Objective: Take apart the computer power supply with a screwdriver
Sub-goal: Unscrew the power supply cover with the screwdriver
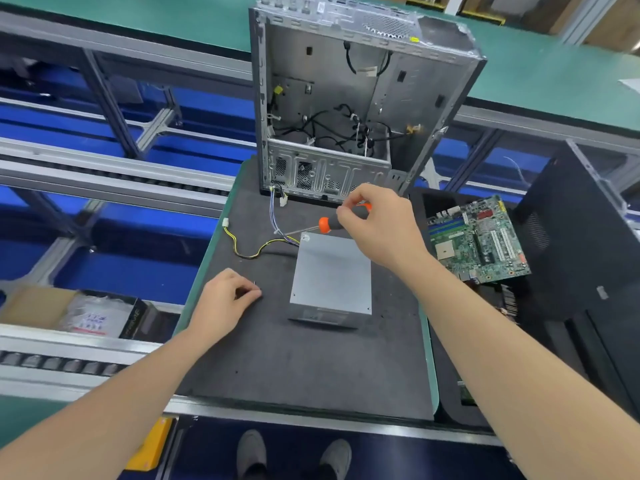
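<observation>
- The right hand (377, 230) is curled around the black and orange handle of the screwdriver (341, 218). The fingers wrap it tight.
- The screwdriver lies almost flat. Its thin metal rod points left, away from the hand, and a tiny bit down.
- The tip ends just past the far left corner of the power supply (332, 271), close to the wires (256, 251) that come out there.
- The power supply is a grey metal box. It lies flat on the dark mat (277, 358), just under and in front of the right hand.
- A small round spot (306, 238), most likely a screw, sits on top of the box near that far left corner. It is just below the metal rod.
- I think the tool must tip up straighter and its tip must come back a little to the right to reach that spot.
- The right hand is the nearer one. It hangs over the far edge of the box.
- The left hand (225, 299) rests on the mat, apart from the box on its left side. Its fingers are curled with thumb and fingertips close together. I cannot tell if it pinches something small.
- The open computer case (329, 98) stands behind the box.
</observation>
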